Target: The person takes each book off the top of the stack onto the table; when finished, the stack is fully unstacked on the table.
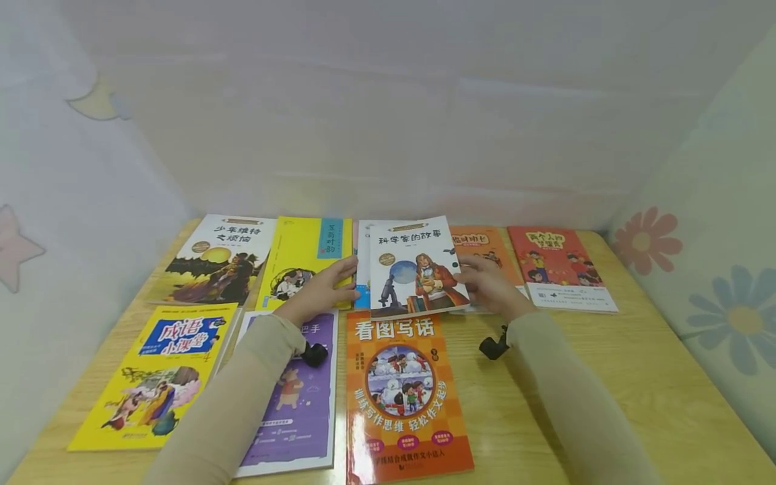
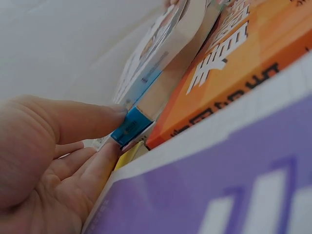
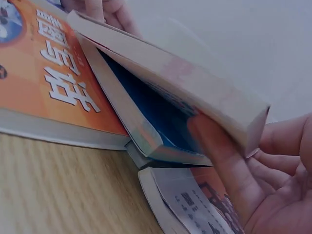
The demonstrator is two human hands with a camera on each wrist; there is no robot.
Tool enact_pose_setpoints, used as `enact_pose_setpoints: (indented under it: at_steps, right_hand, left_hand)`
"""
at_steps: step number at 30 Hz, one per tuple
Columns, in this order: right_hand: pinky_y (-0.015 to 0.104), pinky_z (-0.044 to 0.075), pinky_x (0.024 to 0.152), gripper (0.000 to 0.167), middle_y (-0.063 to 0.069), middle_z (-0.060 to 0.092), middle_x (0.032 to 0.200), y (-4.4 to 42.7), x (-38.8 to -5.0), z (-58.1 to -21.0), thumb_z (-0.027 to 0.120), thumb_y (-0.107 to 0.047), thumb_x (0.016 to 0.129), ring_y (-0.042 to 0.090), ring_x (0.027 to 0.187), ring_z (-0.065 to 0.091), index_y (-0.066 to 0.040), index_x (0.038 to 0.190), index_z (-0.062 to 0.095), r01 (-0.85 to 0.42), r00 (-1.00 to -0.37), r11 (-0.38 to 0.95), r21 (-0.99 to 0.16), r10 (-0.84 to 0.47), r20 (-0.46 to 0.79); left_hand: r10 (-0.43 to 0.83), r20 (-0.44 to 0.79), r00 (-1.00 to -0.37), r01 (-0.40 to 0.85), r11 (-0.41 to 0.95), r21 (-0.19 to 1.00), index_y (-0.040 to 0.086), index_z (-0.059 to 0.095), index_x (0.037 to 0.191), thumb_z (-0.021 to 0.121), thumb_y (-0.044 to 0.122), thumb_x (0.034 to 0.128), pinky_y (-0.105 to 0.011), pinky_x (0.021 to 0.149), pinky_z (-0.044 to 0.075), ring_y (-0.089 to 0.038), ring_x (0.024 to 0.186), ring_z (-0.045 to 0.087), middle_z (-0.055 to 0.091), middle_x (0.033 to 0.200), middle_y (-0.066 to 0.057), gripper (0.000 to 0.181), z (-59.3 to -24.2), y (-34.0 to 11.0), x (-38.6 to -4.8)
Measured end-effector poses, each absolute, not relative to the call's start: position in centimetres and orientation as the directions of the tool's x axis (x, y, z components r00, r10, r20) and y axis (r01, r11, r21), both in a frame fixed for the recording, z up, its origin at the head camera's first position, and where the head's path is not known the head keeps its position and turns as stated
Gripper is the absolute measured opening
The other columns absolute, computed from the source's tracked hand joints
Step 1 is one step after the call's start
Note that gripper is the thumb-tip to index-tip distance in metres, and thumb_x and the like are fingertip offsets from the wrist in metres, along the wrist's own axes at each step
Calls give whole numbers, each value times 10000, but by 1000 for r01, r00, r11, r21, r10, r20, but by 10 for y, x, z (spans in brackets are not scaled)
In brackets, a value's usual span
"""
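Note:
A white book (image 1: 418,269) with a long-haired figure in a red coat on its cover lies over a second book with a blue lower corner (image 2: 131,127). At the second book's left edge, my left hand (image 1: 324,289) pinches that blue corner between thumb and fingers. My right hand (image 1: 488,283) grips the right edge of the white book, one digit in the gap below it and the other fingers outside. That side is tilted up off the book beneath, and a dark blue cover (image 3: 146,102) shows in the gap. Most of the lower book is hidden.
Nearest the hands lie an orange book (image 1: 406,404) and a purple book (image 1: 303,404). A yellow book (image 1: 164,377) is at front left. Along the back are a sunset-cover book (image 1: 224,263), another yellow book (image 1: 306,259), an orange-covered book (image 1: 503,246) and a red book (image 1: 560,263).

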State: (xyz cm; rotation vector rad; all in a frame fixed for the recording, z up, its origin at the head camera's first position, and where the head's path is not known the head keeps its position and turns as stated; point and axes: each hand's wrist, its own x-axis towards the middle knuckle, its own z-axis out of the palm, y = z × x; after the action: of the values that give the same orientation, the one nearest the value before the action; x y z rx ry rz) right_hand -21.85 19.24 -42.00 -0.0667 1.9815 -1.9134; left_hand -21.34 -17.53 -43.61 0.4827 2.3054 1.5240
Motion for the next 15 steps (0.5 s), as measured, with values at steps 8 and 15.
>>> enact_pose_setpoints:
  at_steps: [8,15]
  right_hand:
    - [265,456,694,688,183,11,1688,227,-180,-426,517,-138,1069,154,725,491,-72,1632,126,156,-935,43,-987,-316,-162]
    - [175,483,900,705,193,-78,1682,254,-149,-424,515,-92,1059,114,1285,483,-17,1621,96,186,-935,-32,-982,-312,-167]
  left_hand:
    - [426,-134,-895,54,400,915,165,193,1635,688,180,983,-423,1184,337,-278,1458,385,247,1668,-26,820,-443,-174,-208]
    - [428,-111,-897,67,382,922,155,183,1636,685,170,982,-401,1188,333,-267,1474,359,237,1671,-31,825,-437,-176,-212]
